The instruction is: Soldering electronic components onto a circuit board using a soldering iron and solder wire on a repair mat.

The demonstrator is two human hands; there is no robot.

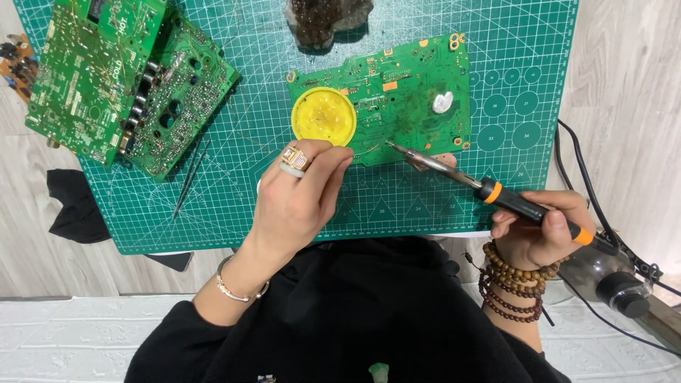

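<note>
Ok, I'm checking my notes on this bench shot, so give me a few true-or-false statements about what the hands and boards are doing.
1. The right hand holds a soldering iron. True.
2. The iron's tip is over the small board. True.
3. The yellow tin lies off the mat. False: it lies on the mat, by the small board.
4. The left hand grips the tweezers. False: they lie on the mat, apart from it.
5. Two more boards are stacked at the mat's left corner. True.
</note>
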